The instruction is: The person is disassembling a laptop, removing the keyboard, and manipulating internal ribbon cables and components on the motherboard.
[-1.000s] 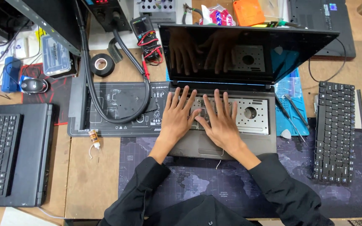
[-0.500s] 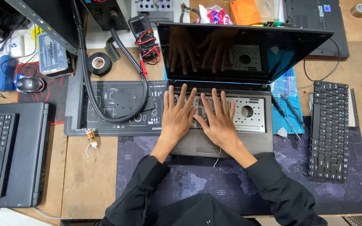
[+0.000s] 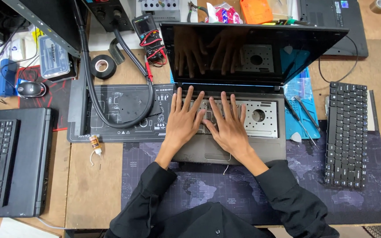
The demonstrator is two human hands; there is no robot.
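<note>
Laptop [image 3: 232, 150] w/ keyboard removed sits open at centre of tabletop [image 3: 98, 189], on a dark map-print mat [image 3: 243, 194]; bare metal keyboard tray [image 3: 261, 117] exposed, round hole in it at right; dark screen [image 3: 252, 53] tilted back, reflecting both hands. Left hand [image 3: 184, 125] lies flat, palm down, fingers spread over left part of tray, grip released, holding nothing; right hand [image 3: 230, 128] likewise flat & open just beside it, fingertips on tray, nothing grasped; the two hands near touching at the thumbs. Black sleeves [image 3: 287, 198] run back toward bottom edge.

Detached black keyboard [image 3: 347, 132] lies upright-long to right of laptop, partly on mat, apart from it. Between them a blue mat [image 3: 303, 103] w/ screwdrivers [image 3: 303, 119] & a light pick [image 3: 296, 137]. Left of laptop: black work mat w/ white line drawings [image 3: 115, 114], thick black hose [image 3: 111, 97] looping over it; roll of black tape [image 3: 102, 66] above; small glue bottle [image 3: 95, 143] below. Far left a second, closed-looking dark laptop base w/ keys [image 3: 9, 163]; mouse [image 3: 31, 89] above that. Multimeter w/ red leads [image 3: 148, 33] behind screen's left corner; orange box [image 3: 255, 9] at top; another dark laptop [image 3: 336, 24] top right.
</note>
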